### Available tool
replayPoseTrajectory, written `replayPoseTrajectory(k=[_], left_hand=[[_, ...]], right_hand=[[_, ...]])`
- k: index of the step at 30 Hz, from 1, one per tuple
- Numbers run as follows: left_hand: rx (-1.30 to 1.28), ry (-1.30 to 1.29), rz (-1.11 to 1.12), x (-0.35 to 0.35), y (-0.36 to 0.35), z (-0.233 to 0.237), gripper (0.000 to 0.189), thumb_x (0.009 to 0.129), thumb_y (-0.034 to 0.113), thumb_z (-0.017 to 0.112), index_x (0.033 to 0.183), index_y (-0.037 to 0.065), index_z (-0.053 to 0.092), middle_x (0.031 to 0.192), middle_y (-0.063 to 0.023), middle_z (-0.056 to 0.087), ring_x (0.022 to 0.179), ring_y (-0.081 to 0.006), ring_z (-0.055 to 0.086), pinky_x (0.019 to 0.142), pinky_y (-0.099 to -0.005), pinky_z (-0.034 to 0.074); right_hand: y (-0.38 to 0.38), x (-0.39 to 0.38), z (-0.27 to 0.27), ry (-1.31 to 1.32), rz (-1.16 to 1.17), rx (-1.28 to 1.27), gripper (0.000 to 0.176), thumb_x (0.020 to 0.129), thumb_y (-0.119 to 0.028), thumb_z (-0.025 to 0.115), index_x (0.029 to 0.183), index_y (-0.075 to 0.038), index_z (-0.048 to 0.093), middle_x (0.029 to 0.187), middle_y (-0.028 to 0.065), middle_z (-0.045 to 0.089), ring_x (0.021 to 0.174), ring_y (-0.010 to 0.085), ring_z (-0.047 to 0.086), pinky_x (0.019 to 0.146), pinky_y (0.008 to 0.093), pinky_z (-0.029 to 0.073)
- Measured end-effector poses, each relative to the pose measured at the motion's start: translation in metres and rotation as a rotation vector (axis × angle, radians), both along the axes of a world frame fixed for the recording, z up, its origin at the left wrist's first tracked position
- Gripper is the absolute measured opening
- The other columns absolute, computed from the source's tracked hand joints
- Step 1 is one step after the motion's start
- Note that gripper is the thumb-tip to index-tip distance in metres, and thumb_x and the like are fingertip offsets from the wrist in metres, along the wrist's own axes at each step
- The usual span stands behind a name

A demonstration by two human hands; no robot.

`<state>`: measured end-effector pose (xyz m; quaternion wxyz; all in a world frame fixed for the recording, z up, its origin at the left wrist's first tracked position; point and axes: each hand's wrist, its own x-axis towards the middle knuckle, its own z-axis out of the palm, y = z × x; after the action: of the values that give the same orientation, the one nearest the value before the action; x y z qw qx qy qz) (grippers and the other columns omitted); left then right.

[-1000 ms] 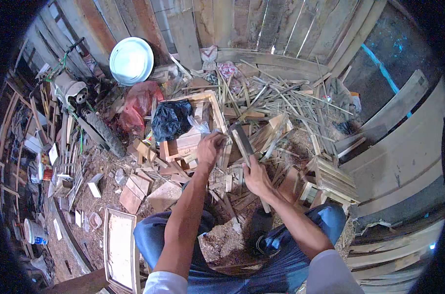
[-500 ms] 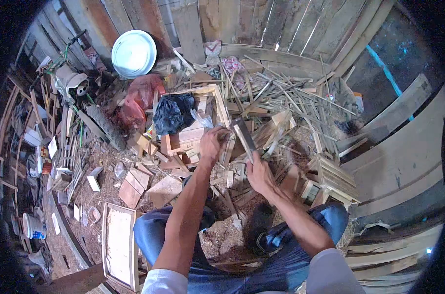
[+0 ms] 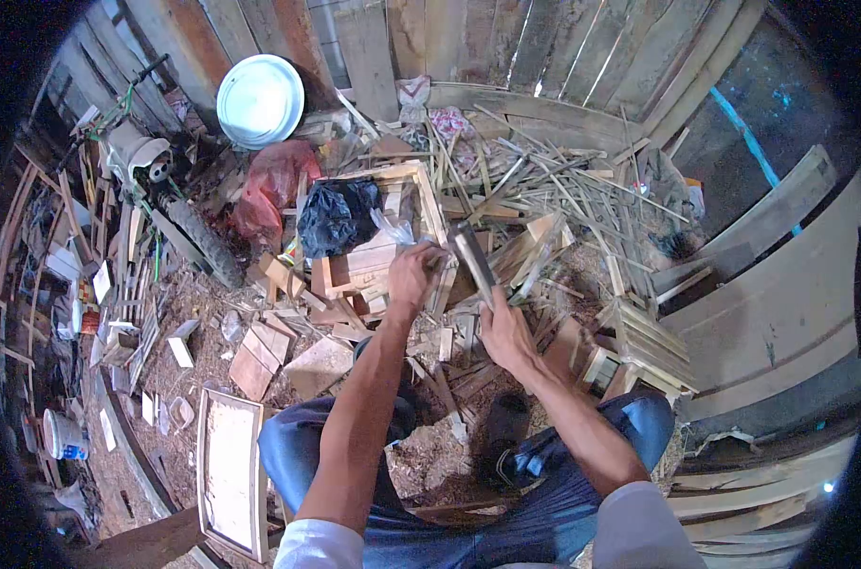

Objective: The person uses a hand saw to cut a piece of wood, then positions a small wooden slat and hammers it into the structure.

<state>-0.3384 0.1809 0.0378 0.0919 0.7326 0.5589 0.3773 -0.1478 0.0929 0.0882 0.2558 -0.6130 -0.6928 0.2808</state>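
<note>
My right hand [image 3: 506, 334] is wrapped round the lower end of a flat, dark bar-like tool with a pale edge [image 3: 475, 254]. The tool tilts up and to the left; its exact kind does not show. Close to its upper end, my left hand [image 3: 413, 277] has its fingers pinched together at the right side of a wooden box frame [image 3: 430, 204]. Whatever those fingers hold is too small or hidden to make out. Inside the frame lie a black plastic bag [image 3: 338, 220] and a clear plastic piece [image 3: 393, 228].
Loose wood strips [image 3: 535, 180] pile up behind and to the right. A slatted wooden box [image 3: 649, 346] stands by my right knee, a framed panel [image 3: 231, 474] by my left. Farther off are a motorbike [image 3: 146, 161], a white round lid [image 3: 260, 101] and a red bag [image 3: 269, 194].
The tool in my right hand has shifted slightly, its upper end a little to the right. My left hand stays pinched at almost the same spot.
</note>
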Motion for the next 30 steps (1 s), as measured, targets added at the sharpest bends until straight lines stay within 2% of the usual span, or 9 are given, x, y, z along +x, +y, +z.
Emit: replayPoseTrajectory(k=[3,4,7,8,15,19,25,28,30], left_hand=[[0.016,-0.007,-0.005,-0.001,0.0,-0.003,0.014,0.08,0.022,0.068,0.089,0.012,0.073,0.092,-0.0051,0.068,0.081,-0.0295,0.066,0.072,-0.0375,0.052],[0.019,-0.007,-0.008,0.001,0.001,-0.002,0.014,0.08,0.022,0.068,0.089,0.012,0.073,0.092,-0.0051,0.068,0.081,-0.0295,0.066,0.072,-0.0375,0.052],[-0.036,-0.002,-0.006,0.001,0.001,0.002,0.016,0.08,0.025,0.069,0.09,0.013,0.073,0.092,-0.0044,0.068,0.082,-0.029,0.065,0.074,-0.038,0.052],[-0.026,0.003,0.013,0.0,0.001,0.0,0.016,0.079,0.026,0.07,0.091,0.014,0.073,0.092,-0.0047,0.068,0.083,-0.0292,0.065,0.075,-0.0386,0.052],[-0.06,-0.027,-0.006,0.0,-0.002,0.008,0.016,0.079,0.024,0.07,0.091,0.015,0.073,0.096,-0.0054,0.068,0.086,-0.0303,0.065,0.077,-0.0383,0.052],[-0.057,-0.031,0.012,0.002,-0.004,0.004,0.015,0.078,0.023,0.071,0.09,0.015,0.073,0.096,-0.0049,0.068,0.087,-0.03,0.065,0.077,-0.0381,0.052],[0.005,-0.066,-0.055,-0.002,-0.004,-0.001,0.015,0.078,0.024,0.071,0.09,0.015,0.074,0.093,-0.0052,0.069,0.084,-0.0291,0.066,0.076,-0.0382,0.053],[0.001,-0.023,-0.027,-0.001,0.0,0.003,0.015,0.078,0.024,0.071,0.09,0.015,0.074,0.092,-0.0053,0.07,0.082,-0.0287,0.066,0.074,-0.0379,0.053],[0.002,-0.017,0.005,-0.001,-0.002,0.003,0.015,0.078,0.024,0.071,0.089,0.015,0.073,0.093,-0.0044,0.069,0.082,-0.0283,0.066,0.072,-0.0375,0.053]], right_hand=[[-0.001,-0.002,0.008,-0.039,-0.004,-0.159,0.022,0.093,-0.013,0.05,0.107,0.001,0.042,0.07,0.0318,0.059,0.067,0.0523,0.059,0.058,0.0595,0.045],[0.0,0.002,-0.004,-0.053,0.038,-0.101,0.022,0.092,-0.011,0.05,0.109,0.0,0.041,0.065,0.0297,0.058,0.065,0.0522,0.058,0.059,0.0596,0.046],[0.003,0.002,-0.005,-0.055,0.012,-0.115,0.023,0.092,-0.011,0.05,0.109,0.0,0.04,0.066,0.0305,0.058,0.064,0.0525,0.058,0.058,0.0591,0.045],[0.001,0.0,-0.006,0.042,0.016,0.035,0.024,0.092,-0.012,0.051,0.109,0.0,0.039,0.068,0.032,0.058,0.067,0.053,0.058,0.059,0.0588,0.046],[0.003,-0.001,0.0,-0.02,-0.009,-0.155,0.023,0.093,-0.015,0.049,0.109,-0.001,0.04,0.068,0.034,0.057,0.069,0.053,0.058,0.058,0.0589,0.045],[0.0,0.0,0.002,0.005,-0.01,-0.079,0.023,0.094,-0.017,0.049,0.109,-0.002,0.04,0.068,0.0338,0.057,0.069,0.0536,0.058,0.058,0.0605,0.044],[-0.002,0.0,0.005,0.003,-0.06,-0.182,0.023,0.094,-0.018,0.049,0.108,-0.002,0.041,0.07,0.0325,0.058,0.068,0.0535,0.058,0.059,0.0614,0.043],[0.0,0.0,0.005,-0.017,0.003,-0.024,0.023,0.093,-0.018,0.051,0.107,-0.001,0.042,0.07,0.0328,0.058,0.068,0.0535,0.057,0.06,0.061,0.043],[0.0,-0.002,0.016,-0.027,-0.042,-0.142,0.024,0.092,-0.016,0.051,0.108,-0.001,0.042,0.074,0.0344,0.058,0.071,0.0534,0.057,0.062,0.061,0.043]])
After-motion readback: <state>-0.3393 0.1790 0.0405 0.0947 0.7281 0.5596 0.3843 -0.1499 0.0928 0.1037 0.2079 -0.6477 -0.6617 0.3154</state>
